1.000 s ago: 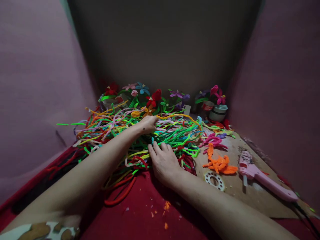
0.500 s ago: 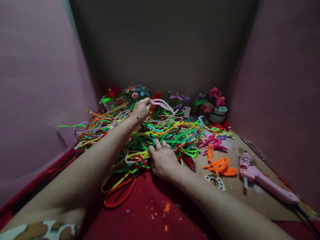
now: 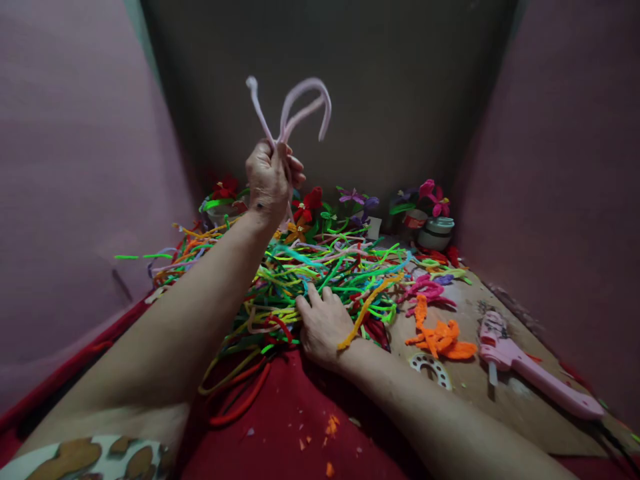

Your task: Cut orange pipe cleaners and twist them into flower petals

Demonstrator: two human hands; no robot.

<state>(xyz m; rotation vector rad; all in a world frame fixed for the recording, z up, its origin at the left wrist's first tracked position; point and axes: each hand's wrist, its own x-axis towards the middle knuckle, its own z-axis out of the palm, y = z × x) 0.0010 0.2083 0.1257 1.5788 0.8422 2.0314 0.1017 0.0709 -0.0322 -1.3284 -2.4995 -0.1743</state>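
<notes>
My left hand [image 3: 270, 175] is raised above the heap, closed on a pale pink pipe cleaner [image 3: 300, 107] whose looped ends stick up over my fist. A big tangled pile of coloured pipe cleaners [image 3: 320, 273] covers the red cloth [image 3: 295, 420] in front of me. My right hand [image 3: 324, 323] lies flat on the near edge of that pile, fingers spread, pressing the strands down. An orange strand rests across its wrist.
Finished pipe-cleaner flowers [image 3: 307, 200] stand along the back wall, some in small pots [image 3: 436, 232]. On the brown board [image 3: 500, 387] at right lie orange pieces [image 3: 440, 333], a pink glue gun [image 3: 530, 373] and a white ring [image 3: 433, 368]. Pink walls close in on both sides.
My left hand has pulled the pale pink pipe cleaner out of the pile and lifted it high. The right hand has stayed pressed on the pile.
</notes>
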